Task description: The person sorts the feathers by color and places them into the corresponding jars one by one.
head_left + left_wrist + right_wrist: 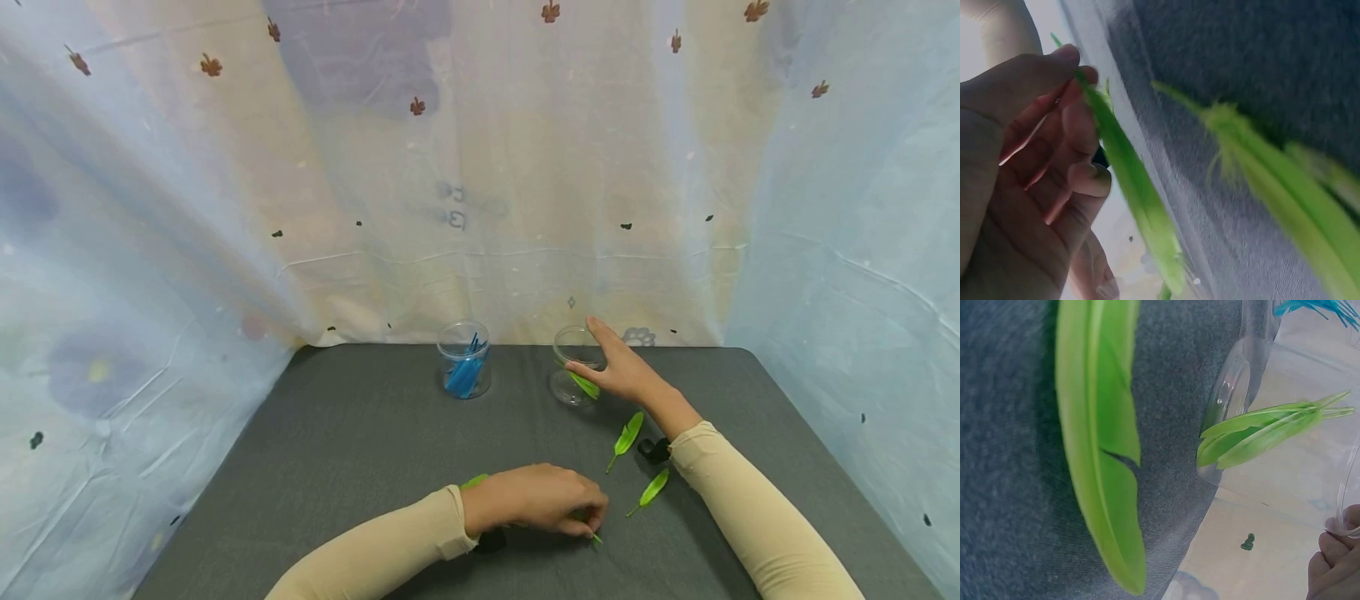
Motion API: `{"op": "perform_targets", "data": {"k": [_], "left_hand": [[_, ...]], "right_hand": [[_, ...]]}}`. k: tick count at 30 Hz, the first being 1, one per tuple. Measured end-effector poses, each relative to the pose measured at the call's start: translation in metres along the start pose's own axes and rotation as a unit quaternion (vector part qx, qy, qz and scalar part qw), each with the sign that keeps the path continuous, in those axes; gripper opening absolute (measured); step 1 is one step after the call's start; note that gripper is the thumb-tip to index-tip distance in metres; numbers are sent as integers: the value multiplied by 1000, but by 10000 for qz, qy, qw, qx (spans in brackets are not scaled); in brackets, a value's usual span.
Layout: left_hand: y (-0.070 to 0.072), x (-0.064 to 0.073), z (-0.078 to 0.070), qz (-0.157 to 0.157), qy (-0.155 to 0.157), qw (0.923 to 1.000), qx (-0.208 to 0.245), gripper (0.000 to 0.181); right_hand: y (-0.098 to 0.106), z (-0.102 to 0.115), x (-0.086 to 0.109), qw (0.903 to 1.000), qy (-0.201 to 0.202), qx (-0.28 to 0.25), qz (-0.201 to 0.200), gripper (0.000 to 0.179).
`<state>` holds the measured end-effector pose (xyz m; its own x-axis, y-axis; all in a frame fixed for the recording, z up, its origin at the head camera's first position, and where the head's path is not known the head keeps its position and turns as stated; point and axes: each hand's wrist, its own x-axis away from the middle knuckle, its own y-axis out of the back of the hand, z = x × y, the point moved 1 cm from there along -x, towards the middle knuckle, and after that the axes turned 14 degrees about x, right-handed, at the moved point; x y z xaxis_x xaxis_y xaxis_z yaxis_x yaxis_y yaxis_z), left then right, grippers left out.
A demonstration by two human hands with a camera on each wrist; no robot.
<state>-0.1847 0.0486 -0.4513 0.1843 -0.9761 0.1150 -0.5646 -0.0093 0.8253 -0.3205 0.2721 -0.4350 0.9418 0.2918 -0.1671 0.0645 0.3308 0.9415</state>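
Note:
My left hand (pixel 536 498) is low over the front of the table, pinching a green feather (pixel 1138 194) by its quill between thumb and fingertip. Beneath it in the left wrist view, another green feather (pixel 1272 181) lies on the cloth. My right hand (pixel 626 371) holds a clear cup (pixel 567 392) near its rim at the back of the table, fingertips (pixel 1341 547) against the edge. Inside that cup lean green feathers (pixel 1266 431), quills upward. Two loose green feathers (pixel 628 433) lie between the hands; the nearer one (pixel 652 490) is closer to the right forearm.
A second clear cup (pixel 444 354) holding blue feathers (pixel 465 375) stands left of the first. Green shows behind the left wrist, a partly hidden feather (pixel 474 481). A printed curtain (pixel 495 167) hangs right behind the dark table's (pixel 360 417) back edge.

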Motion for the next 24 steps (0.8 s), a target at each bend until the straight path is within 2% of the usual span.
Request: {"op": "perform_targets", "data": {"k": [3, 7, 14, 24], "left_hand": [[5, 2, 3, -225, -188, 9993, 237, 7], [13, 5, 8, -607, -285, 9971, 364, 4], [25, 15, 18, -1127, -139, 9921, 536, 19], [38, 31, 25, -1698, 175, 9851, 228, 31]], "right_hand": [[-1, 0, 0, 10000, -16, 23, -25, 115], [-2, -2, 0, 10000, 0, 53, -21, 114], [-1, -2, 0, 10000, 20, -16, -7, 114], [-2, -3, -1, 10000, 2, 52, -5, 115]]}}
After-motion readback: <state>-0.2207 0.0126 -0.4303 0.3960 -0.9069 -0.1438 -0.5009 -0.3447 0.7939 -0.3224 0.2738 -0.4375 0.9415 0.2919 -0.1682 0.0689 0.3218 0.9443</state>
